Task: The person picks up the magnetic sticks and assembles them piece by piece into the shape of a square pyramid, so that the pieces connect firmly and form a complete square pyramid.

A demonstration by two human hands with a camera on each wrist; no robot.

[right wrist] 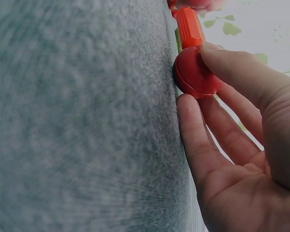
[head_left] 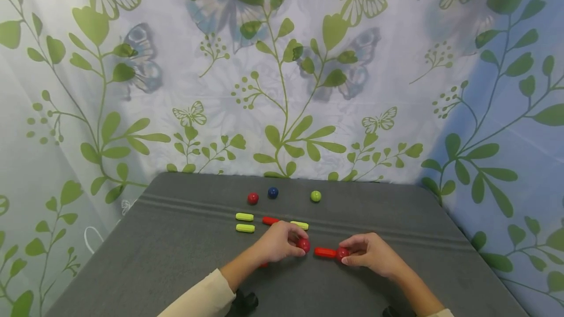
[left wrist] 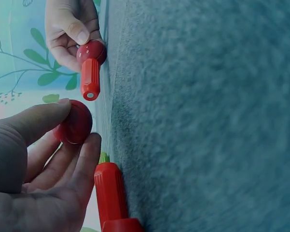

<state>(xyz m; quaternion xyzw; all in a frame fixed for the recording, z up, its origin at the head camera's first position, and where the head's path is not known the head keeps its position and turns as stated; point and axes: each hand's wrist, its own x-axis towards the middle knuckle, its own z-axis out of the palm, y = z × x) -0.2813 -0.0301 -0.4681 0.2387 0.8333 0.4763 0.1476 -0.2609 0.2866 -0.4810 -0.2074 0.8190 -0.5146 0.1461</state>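
Observation:
My left hand pinches a red ball between thumb and fingers, close over the grey table. Facing it, my right hand grips a second red ball. A short red ribbed rod sticks out of that ball toward the left hand. The rod's free end, with a pale round spot, stands a small gap from the left hand's ball. Another red rod lies just under the left hand in the left wrist view; in the head view the left arm mostly hides a red piece.
Beyond the hands lie a red rod and several yellow-green rods. Farther back sit a red ball, a blue ball and a green ball. A patterned curtain hangs behind the table. Dark objects show near the left sleeve.

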